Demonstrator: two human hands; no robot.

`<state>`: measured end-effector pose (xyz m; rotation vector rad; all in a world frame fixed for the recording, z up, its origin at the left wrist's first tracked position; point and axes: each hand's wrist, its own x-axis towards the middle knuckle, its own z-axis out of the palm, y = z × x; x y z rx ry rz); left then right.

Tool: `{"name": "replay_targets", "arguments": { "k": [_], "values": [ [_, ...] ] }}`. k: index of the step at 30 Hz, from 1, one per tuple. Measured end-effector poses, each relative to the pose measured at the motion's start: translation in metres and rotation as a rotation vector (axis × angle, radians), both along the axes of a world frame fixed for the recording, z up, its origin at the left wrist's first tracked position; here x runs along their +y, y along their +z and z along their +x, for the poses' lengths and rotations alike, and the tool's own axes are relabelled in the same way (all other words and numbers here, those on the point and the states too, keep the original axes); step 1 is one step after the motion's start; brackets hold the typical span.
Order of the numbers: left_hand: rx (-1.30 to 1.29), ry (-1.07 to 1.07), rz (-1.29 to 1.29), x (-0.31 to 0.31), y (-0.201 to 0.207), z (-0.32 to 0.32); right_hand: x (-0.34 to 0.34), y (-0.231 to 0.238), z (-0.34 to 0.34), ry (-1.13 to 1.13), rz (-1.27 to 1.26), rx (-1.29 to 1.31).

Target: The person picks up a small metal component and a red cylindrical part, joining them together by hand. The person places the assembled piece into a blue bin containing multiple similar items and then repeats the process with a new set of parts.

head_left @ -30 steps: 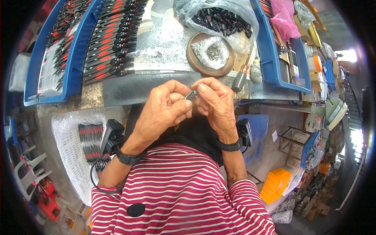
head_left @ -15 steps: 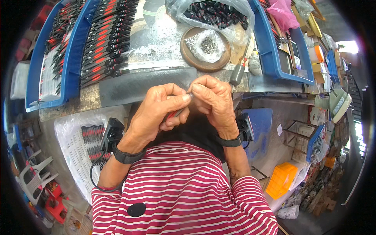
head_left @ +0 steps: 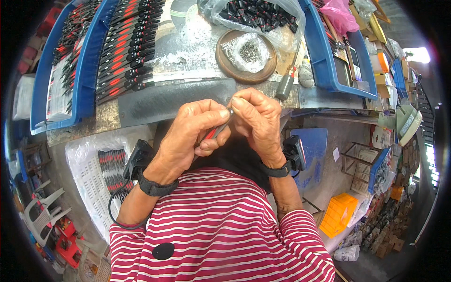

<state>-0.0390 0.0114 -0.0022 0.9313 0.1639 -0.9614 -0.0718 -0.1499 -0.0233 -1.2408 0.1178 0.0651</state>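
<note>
In front of my chest, my left hand (head_left: pixel 190 134) is closed round a slim black-and-red handle (head_left: pixel 212 133). Most of the handle is hidden by the fingers. A small shiny tip (head_left: pixel 230 112) shows by the left thumb. My right hand (head_left: pixel 257 120) meets it there, thumb and forefinger pinched together at the handle's end. What the pinch holds is too small to make out. Beyond the hands, a round wooden dish (head_left: pixel 224 71) bears a clear bag of small metal pins (head_left: pixel 251 52). Many similar black-and-red handles (head_left: pixel 123 58) lie in rows at the left of the bench.
A blue tray (head_left: pixel 84 89) of black-and-red pieces stands far left; another blue tray (head_left: pixel 324 70) is at right. A plastic bag of black caps (head_left: pixel 256 16) lies at the back. Beside the dish is a dark-handled screwdriver (head_left: pixel 284 87). A white crate (head_left: pixel 91 176) sits lower left.
Both hands stay together in nearly the same place. The handle in my left hand has turned slightly, so more of its red shows.
</note>
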Motion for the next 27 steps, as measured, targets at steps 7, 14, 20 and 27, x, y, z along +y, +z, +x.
{"name": "replay_targets", "arguments": {
  "k": [7,14,20,27],
  "values": [
    [0.024,-0.017,-0.024,0.0,0.0,0.0,-0.004,0.0,0.004,0.075,0.128,0.038],
    [-0.01,0.004,-0.023,-0.003,-0.001,-0.003,0.005,-0.001,-0.001,-0.061,-0.019,-0.049],
    [0.001,-0.022,-0.046,0.0,-0.002,-0.004,0.0,0.0,0.002,0.046,0.098,0.009],
    [0.023,-0.004,-0.043,0.0,-0.004,-0.005,0.003,-0.001,-0.003,-0.01,0.008,0.009]
  ]
}}
